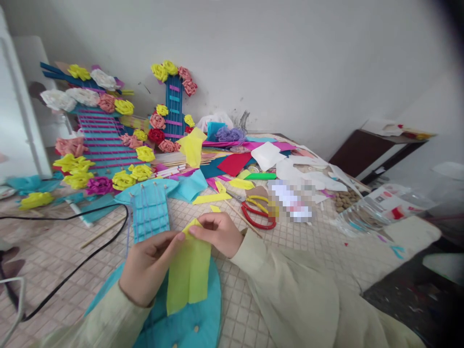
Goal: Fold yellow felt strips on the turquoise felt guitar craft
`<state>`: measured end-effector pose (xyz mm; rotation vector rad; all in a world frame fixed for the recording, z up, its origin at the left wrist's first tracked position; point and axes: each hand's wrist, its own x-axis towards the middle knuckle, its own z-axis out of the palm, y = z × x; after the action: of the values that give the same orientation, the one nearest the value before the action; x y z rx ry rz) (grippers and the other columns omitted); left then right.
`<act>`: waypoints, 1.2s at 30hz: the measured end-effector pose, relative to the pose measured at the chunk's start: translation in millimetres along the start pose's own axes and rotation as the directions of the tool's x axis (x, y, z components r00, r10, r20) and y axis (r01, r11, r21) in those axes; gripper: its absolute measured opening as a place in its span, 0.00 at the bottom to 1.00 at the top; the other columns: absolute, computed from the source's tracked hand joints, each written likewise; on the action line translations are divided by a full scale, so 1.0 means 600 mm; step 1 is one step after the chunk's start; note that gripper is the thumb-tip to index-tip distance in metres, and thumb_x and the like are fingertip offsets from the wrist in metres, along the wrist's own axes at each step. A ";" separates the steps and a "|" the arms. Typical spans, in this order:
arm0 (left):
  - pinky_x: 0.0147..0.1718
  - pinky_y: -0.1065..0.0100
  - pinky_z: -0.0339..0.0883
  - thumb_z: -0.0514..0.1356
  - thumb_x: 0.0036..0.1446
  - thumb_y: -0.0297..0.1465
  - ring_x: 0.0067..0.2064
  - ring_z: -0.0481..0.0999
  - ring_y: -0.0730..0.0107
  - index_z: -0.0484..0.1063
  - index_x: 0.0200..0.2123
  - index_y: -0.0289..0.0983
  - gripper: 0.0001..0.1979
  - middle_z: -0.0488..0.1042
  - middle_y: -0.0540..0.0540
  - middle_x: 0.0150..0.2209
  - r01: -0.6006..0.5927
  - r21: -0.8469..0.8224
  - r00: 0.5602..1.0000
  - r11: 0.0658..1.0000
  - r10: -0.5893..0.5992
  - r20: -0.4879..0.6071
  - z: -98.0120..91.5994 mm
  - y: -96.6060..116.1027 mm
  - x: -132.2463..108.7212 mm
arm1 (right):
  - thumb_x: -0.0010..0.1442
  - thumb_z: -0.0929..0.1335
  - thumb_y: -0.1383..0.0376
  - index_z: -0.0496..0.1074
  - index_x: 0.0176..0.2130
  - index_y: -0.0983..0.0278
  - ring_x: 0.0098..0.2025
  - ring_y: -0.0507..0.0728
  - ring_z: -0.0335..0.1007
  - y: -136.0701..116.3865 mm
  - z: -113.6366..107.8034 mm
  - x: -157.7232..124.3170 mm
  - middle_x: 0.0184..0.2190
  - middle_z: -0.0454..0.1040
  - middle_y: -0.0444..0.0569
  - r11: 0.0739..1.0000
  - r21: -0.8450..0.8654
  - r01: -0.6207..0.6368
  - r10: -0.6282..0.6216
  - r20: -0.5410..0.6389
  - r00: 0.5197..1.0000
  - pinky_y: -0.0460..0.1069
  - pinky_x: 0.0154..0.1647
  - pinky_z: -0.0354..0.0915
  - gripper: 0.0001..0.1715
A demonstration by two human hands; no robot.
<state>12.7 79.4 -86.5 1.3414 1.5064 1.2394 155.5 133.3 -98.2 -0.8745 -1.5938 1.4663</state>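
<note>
My left hand (150, 266) and my right hand (217, 233) pinch the top edge of a yellow paper strip (189, 278), thumbs and fingertips almost touching each other. The strip hangs down in front of a turquoise paper guitar shape (152, 208) that lies on the tiled table (297, 246). Both hands are closed on the paper, just above the guitar's round body (195, 324).
Red-handled scissors (258, 215) lie right of my hands. Paper-flower guitar models (105, 140) stand at the back left. Loose coloured paper scraps (235, 164) cover the middle. A black cable (79, 256) crosses the left. A clear plastic bag (366, 212) lies at the right.
</note>
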 end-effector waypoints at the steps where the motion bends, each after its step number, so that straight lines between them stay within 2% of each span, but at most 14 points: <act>1: 0.24 0.75 0.63 0.60 0.44 0.38 0.27 0.70 0.70 0.76 0.27 0.40 0.09 0.73 0.52 0.22 0.006 0.000 1.000 1.000 -0.006 0.005 0.000 0.000 0.000 | 0.47 0.67 0.61 0.66 0.21 0.68 0.19 0.46 0.50 0.000 0.000 0.000 0.16 0.57 0.40 1.000 0.005 -0.004 0.004 0.003 1.000 0.43 0.17 0.47 0.12; 10: 0.21 0.75 0.60 0.58 0.46 0.39 0.25 0.67 0.70 0.76 0.28 0.38 0.11 0.72 0.51 0.21 -0.052 0.202 0.999 0.978 0.048 0.024 -0.010 -0.005 0.002 | 0.47 0.67 0.61 0.67 0.23 0.68 0.19 0.46 0.51 0.006 0.002 0.001 0.16 0.58 0.40 1.000 0.025 -0.017 0.017 0.018 1.000 0.43 0.18 0.48 0.12; 13: 0.22 0.75 0.61 0.59 0.45 0.38 0.26 0.68 0.70 0.76 0.28 0.38 0.11 0.73 0.51 0.22 -0.035 0.129 0.999 0.991 0.030 0.042 -0.009 -0.006 0.004 | 0.47 0.67 0.60 0.67 0.23 0.68 0.19 0.46 0.51 0.007 0.001 0.000 0.17 0.59 0.40 1.000 0.025 -0.015 0.014 0.024 1.000 0.43 0.18 0.48 0.12; 18: 0.23 0.75 0.63 0.61 0.42 0.38 0.26 0.70 0.70 0.75 0.29 0.37 0.12 0.74 0.51 0.22 0.060 -0.033 0.997 0.998 -0.058 0.058 -0.002 -0.004 0.002 | 0.47 0.68 0.61 0.68 0.23 0.68 0.20 0.46 0.52 0.005 0.003 -0.001 0.17 0.60 0.41 0.999 0.029 -0.030 0.029 0.027 0.999 0.43 0.19 0.49 0.12; 24: 0.22 0.73 0.62 0.61 0.43 0.40 0.26 0.70 0.69 0.75 0.28 0.36 0.13 0.74 0.49 0.22 0.060 0.026 0.998 0.998 -0.060 -0.014 -0.005 -0.002 0.004 | 0.44 0.69 0.59 0.68 0.23 0.68 0.22 0.48 0.56 0.003 0.002 0.001 0.19 0.63 0.42 0.993 0.099 -0.070 0.069 0.005 0.998 0.43 0.21 0.53 0.13; 30: 0.22 0.74 0.63 0.61 0.40 0.42 0.25 0.70 0.69 0.75 0.28 0.35 0.16 0.75 0.49 0.22 0.100 0.002 0.993 0.995 -0.100 -0.064 -0.008 -0.003 0.008 | 0.46 0.67 0.61 0.64 0.19 0.67 0.19 0.46 0.50 0.010 0.000 0.001 0.16 0.57 0.40 0.996 -0.014 -0.087 0.087 0.055 0.995 0.43 0.17 0.47 0.13; 36: 0.19 0.76 0.60 0.61 0.41 0.40 0.24 0.70 0.71 0.74 0.29 0.35 0.15 0.73 0.51 0.21 0.119 -0.036 0.993 0.992 -0.119 0.002 -0.002 0.004 0.003 | 0.47 0.67 0.60 0.63 0.20 0.67 0.19 0.46 0.49 0.009 -0.001 0.000 0.16 0.56 0.39 0.997 -0.028 -0.067 0.069 0.071 0.995 0.43 0.17 0.46 0.14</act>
<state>12.0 80.9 -84.0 1.2097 1.5344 1.1860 155.9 133.8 -103.7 -0.9076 -1.6528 1.5440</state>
